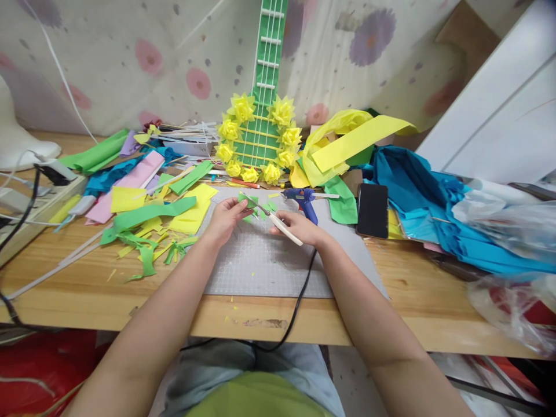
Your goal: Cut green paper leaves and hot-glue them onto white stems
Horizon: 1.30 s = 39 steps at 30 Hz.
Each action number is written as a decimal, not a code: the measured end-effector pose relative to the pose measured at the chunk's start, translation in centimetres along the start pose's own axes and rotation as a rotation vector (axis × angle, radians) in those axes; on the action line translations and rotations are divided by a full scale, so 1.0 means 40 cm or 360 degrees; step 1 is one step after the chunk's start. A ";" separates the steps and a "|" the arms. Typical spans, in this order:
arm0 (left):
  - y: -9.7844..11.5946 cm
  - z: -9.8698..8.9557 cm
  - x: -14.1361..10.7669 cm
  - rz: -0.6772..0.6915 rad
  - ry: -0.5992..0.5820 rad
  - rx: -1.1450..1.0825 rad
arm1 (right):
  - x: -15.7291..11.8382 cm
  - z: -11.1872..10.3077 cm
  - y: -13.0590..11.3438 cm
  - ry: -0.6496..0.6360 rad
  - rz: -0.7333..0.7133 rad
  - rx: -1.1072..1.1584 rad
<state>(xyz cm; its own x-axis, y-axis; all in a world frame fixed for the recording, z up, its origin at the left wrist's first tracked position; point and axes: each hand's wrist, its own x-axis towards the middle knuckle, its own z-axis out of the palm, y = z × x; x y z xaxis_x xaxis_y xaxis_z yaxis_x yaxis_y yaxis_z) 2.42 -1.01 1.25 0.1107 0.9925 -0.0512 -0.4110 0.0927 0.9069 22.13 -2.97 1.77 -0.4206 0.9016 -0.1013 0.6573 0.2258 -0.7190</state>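
My left hand [226,220] pinches a small piece of green paper [249,201] above the grey cutting mat [260,266]. In my right hand [299,227] are scissors with white handles [284,227], their blades pointing left and touching or crossing the green piece. Small green scraps lie on the mat between my hands. Just behind my right hand rests a blue glue gun [303,200] with a white stick in it. Against the wall stands a green guitar-shaped craft [260,139], its body ringed with yellow paper flowers.
Green and yellow paper scraps [147,220] spread left of the mat, near a power strip [52,197]. At the right are a black phone [372,210], blue crepe paper [434,202] and plastic bags. A black cable [299,298] crosses the mat and front edge.
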 end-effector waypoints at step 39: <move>0.037 -0.052 0.002 -0.0138 -0.0336 0.0713 | -0.016 -0.039 -0.005 -0.0111 0.0021 -0.0420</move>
<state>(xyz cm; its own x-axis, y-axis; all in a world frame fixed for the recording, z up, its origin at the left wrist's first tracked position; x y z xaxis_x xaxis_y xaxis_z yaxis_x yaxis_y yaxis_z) -0.06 -0.62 1.74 0.3271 0.9407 -0.0903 0.0316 0.0846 0.9959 23.24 -3.03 3.07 -0.4471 0.8795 -0.1632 0.7992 0.3109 -0.5144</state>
